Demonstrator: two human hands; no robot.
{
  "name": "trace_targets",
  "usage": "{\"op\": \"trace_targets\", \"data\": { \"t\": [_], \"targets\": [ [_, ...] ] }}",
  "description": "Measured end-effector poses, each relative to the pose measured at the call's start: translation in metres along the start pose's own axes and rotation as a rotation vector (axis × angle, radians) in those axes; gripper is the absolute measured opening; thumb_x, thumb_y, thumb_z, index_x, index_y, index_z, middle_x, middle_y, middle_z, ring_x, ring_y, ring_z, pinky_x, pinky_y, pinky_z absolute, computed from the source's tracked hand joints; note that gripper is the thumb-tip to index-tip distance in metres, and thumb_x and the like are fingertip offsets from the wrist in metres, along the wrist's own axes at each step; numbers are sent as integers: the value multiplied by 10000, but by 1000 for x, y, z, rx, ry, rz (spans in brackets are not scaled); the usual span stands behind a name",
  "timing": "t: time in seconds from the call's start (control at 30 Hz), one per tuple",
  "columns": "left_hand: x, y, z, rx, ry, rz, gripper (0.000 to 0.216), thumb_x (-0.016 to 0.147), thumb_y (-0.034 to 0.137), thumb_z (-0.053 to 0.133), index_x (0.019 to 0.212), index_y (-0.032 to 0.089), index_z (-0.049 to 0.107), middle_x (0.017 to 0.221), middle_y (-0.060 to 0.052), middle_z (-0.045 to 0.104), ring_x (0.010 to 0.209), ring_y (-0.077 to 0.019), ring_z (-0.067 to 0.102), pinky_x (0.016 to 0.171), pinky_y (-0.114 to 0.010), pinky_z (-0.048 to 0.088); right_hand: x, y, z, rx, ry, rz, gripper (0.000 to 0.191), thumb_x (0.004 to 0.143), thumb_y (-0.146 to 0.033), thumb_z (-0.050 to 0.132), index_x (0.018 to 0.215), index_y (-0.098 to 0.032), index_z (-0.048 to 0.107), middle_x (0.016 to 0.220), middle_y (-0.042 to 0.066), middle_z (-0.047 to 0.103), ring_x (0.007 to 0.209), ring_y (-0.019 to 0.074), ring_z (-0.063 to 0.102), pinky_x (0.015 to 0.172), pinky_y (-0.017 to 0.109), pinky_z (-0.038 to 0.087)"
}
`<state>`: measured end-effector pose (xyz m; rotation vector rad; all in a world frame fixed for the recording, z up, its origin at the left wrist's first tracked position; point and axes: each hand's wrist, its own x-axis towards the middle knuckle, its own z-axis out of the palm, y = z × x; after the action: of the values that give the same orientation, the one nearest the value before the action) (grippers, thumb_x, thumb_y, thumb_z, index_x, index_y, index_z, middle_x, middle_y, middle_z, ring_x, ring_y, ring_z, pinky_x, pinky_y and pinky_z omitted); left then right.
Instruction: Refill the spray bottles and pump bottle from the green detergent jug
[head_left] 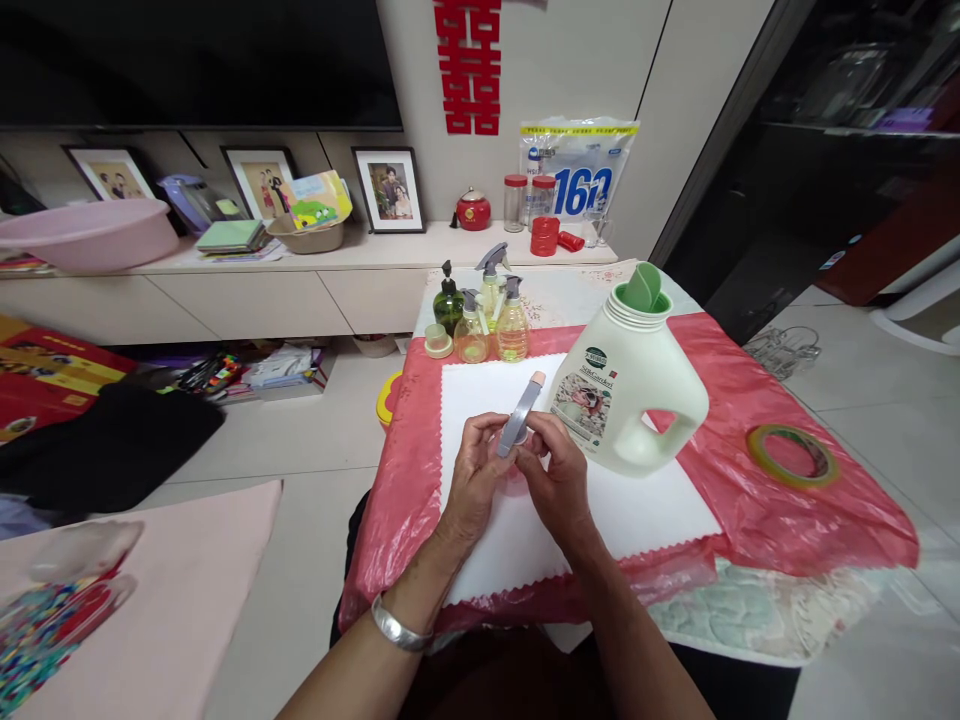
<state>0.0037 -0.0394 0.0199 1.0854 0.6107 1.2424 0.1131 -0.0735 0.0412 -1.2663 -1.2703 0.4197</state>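
Note:
Both hands meet over the white sheet [480, 560] around a small spray bottle with a grey spray head [520, 415] and a pinkish tip. My left hand [471, 475] grips it from the left, fingers closed near the neck. From the other side, my right hand [559, 482] closes its fingers at the base of the spray head. The clear pinkish bottle body is mostly hidden between the hands. Just right of them stands a large pale green detergent jug [637, 380], uncapped, with a green spout [643, 287] in its mouth.
Several grey-topped spray bottles [513, 325], a dark green pump bottle [448, 305] and a pale cap [438, 341] stand at the table's back left. A tape roll [792, 455] lies right on the red plastic cover [810, 520]. Behind is a cabinet [262, 300] with jars and frames.

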Motion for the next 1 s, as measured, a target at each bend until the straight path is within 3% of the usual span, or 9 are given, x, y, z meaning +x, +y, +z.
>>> {"op": "trace_targets", "data": {
  "t": [0.33, 0.5, 0.7, 1.0],
  "targets": [
    [0, 0, 5, -13, 82, -72, 349, 762, 355, 810, 1020, 226, 614, 987, -16, 679, 915, -179, 642, 850, -320, 505, -3, 2, 9, -36, 134, 40, 111, 788, -243, 639, 881, -206, 591, 721, -44, 482, 628, 113, 420, 597, 261, 381],
    [0, 1, 6, -22, 101, -106, 331, 759, 371, 813, 995, 221, 636, 958, -7, 702, 847, -159, 653, 807, -298, 515, -3, -2, 5, -30, 25, 43, 95, 833, -226, 595, 926, -213, 611, 801, -18, 467, 705, 127, 436, 656, 275, 389],
    [-1, -5, 3, -39, 98, -121, 304, 786, 364, 802, 1013, 222, 657, 1011, -14, 716, 926, -163, 654, 863, -289, 499, -3, -2, -9, 54, -160, 65, 118, 929, -286, 512, 846, -217, 559, 897, 10, 466, 805, 146, 463, 700, 285, 402],
    [-1, -9, 2, -25, 105, -77, 289, 801, 362, 798, 1019, 223, 670, 1054, -27, 702, 1021, -182, 634, 968, -336, 469, -4, -4, -11, 125, -186, 96, 187, 982, -345, 453, 952, -228, 596, 980, 30, 498, 950, 171, 511, 840, 303, 433]
  ]
}}
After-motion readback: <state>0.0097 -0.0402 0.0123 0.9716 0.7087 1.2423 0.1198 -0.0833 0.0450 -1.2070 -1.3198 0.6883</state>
